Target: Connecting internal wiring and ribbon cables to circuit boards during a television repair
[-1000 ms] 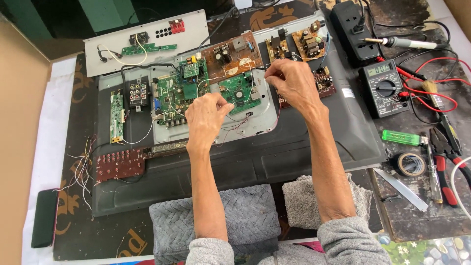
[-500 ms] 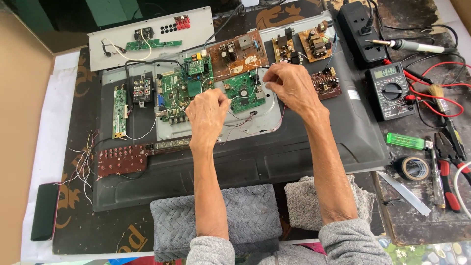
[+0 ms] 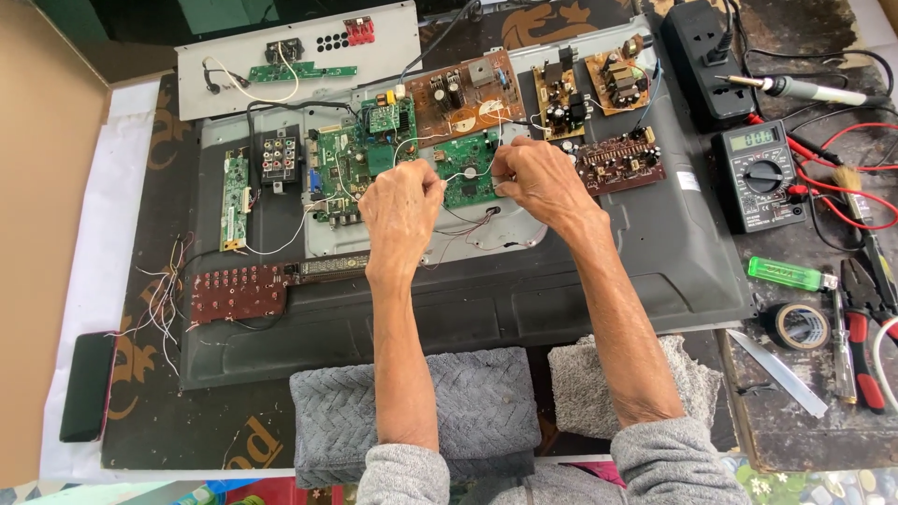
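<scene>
Both grips pinch a thin white wire [image 3: 465, 174] running left-right between left hand [image 3: 400, 208] and right hand [image 3: 538, 178]

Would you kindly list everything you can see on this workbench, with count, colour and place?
TV back panel: one, dark grey, centre.
Green circuit boards: several, on the panel under the hands.
Brown circuit boards: several, top centre.
Red-brown button board: one, left, loose wires beside it.
White wire: one, strung between the two hands.
Multimeter: one, black, right.
Soldering iron: one, upper right.
Power strip: one, black, top right.
Lighter: one, green, right.
Tape roll: one, black, right.
Pliers: red-handled, far right.
Grey cloths: two, front.
Left hand, right hand: fingers pinching the wire.
</scene>
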